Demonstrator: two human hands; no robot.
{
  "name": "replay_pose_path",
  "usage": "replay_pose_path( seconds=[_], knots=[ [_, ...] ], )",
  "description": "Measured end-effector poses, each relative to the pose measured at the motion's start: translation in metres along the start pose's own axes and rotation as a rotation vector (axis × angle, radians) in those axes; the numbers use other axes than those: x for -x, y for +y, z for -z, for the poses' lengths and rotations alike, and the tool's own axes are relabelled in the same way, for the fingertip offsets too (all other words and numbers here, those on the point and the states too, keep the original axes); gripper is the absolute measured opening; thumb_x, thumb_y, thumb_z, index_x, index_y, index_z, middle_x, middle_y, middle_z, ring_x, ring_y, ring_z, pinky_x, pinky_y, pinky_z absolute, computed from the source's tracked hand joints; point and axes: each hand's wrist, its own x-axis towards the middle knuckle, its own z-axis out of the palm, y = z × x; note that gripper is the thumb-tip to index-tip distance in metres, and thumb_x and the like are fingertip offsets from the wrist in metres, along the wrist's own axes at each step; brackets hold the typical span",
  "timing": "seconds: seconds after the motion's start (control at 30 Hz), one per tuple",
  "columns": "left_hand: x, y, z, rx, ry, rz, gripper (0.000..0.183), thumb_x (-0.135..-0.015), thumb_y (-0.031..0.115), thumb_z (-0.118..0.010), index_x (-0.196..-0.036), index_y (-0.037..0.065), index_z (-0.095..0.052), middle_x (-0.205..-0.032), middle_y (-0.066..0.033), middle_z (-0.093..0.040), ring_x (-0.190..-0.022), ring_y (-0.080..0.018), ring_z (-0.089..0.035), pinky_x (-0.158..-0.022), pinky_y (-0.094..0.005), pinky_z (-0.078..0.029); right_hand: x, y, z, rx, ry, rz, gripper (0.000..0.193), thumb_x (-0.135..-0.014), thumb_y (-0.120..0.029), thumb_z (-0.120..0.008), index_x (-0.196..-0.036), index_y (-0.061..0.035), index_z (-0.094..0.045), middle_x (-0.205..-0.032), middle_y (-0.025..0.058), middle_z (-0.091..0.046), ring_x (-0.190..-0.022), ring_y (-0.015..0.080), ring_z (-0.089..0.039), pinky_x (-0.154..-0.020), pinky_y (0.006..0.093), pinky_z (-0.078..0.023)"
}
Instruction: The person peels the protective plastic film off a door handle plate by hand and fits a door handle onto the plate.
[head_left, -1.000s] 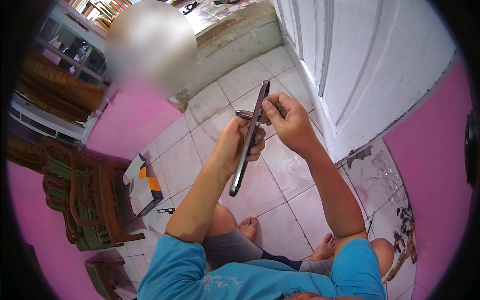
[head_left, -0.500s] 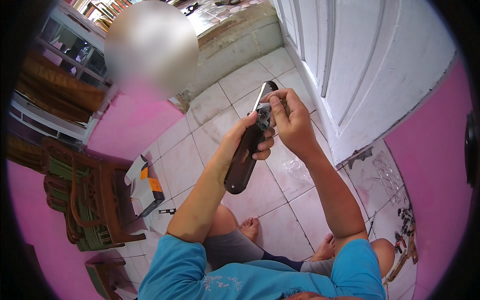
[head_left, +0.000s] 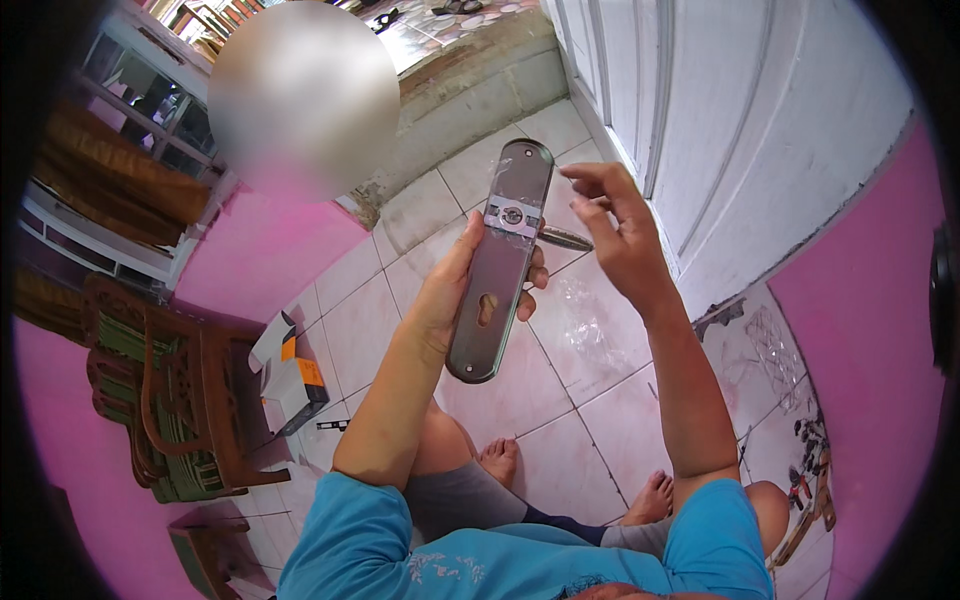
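My left hand (head_left: 452, 280) grips a long dark door handle plate (head_left: 484, 345) with rounded ends, held tilted above the floor. Its back faces me, showing a keyhole-shaped cutout, small holes near both ends and a pale metal fitting (head_left: 511, 216) with a round centre. A patterned lever handle (head_left: 566, 238) sticks out from behind the plate toward the right. Thin clear film seems to cling to the upper part. Just right of the plate, my right hand (head_left: 622, 225) is raised with thumb and fingers apart, and I see nothing in it.
A white door (head_left: 700, 130) stands at the right. Crumpled clear plastic (head_left: 590, 325) lies on the tiles. An opened orange-and-black box (head_left: 295, 388) sits by a carved wooden chair (head_left: 180, 385). Several tools (head_left: 805, 485) lie along the right wall. Beyond is a person with a blurred head.
The plate has turned so its back and fitting face me, with the lever now showing at the right. My right hand has come off it and moved right, fingers spreading.
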Motion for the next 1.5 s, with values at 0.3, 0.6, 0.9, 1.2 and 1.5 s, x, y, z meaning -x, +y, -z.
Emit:
replay_pose_path(
  seconds=[0.3,0.6,0.9,1.2,1.5],
  knots=[
    [0.004,0.007,-0.010,-0.329,0.262,0.018,0.070,-0.105,0.059,-0.034,-0.126,-0.005,-0.055,-0.103,-0.0238,-0.070,-0.081,-0.0311,-0.073,-0.063,-0.0393,-0.063,0.002,-0.005,-0.002,-0.092,-0.098,0.032,0.045,-0.101,-0.011,-0.055,-0.143,0.0016,-0.047,-0.122,0.0137,-0.063,-0.118,0.0222,-0.061,-0.102,0.0354,-0.049],
    [0.010,0.012,-0.006,-0.363,0.375,0.156,0.074,-0.100,0.067,-0.040,-0.113,-0.003,-0.058,-0.089,-0.0203,-0.071,-0.065,-0.0285,-0.073,-0.051,-0.0374,-0.060,-0.014,-0.028,0.045,-0.298,-0.429,-0.232,0.042,-0.102,-0.019,-0.055,-0.136,0.0059,-0.057,-0.125,0.0170,-0.067,-0.118,0.0239,-0.064,-0.104,0.0349,-0.048],
    [0.008,0.009,-0.021,-0.490,0.396,0.240,0.073,-0.097,0.071,-0.042,-0.101,0.000,-0.059,-0.075,-0.0179,-0.069,-0.056,-0.0259,-0.071,-0.046,-0.0362,-0.058,-0.011,-0.033,0.039,-0.244,-0.567,-0.420,0.046,-0.092,-0.022,-0.073,-0.128,0.0047,-0.064,-0.110,0.0129,-0.071,-0.102,0.0169,-0.065,-0.093,0.0300,-0.050],
    [0.009,0.011,-0.021,-0.450,0.338,0.248,0.061,-0.103,0.060,-0.042,-0.102,0.002,-0.060,-0.077,-0.0170,-0.070,-0.056,-0.0241,-0.070,-0.042,-0.0345,-0.055,-0.009,-0.014,0.032,-0.183,-0.509,-0.377,0.023,-0.085,-0.016,-0.079,-0.100,0.0015,-0.073,-0.094,0.0054,-0.071,-0.093,0.0147,-0.066,-0.087,0.0297,-0.051],
    [0.011,0.010,-0.017,-0.362,0.345,0.310,0.059,-0.101,0.062,-0.047,-0.097,0.004,-0.059,-0.070,-0.0136,-0.066,-0.050,-0.0197,-0.066,-0.038,-0.0324,-0.052,-0.005,0.008,0.015,-0.466,-0.492,-0.410,0.025,-0.088,-0.010,-0.077,-0.110,0.0000,-0.070,-0.100,0.0056,-0.072,-0.097,0.0133,-0.066,-0.089,0.0306,-0.052]
  ],
)
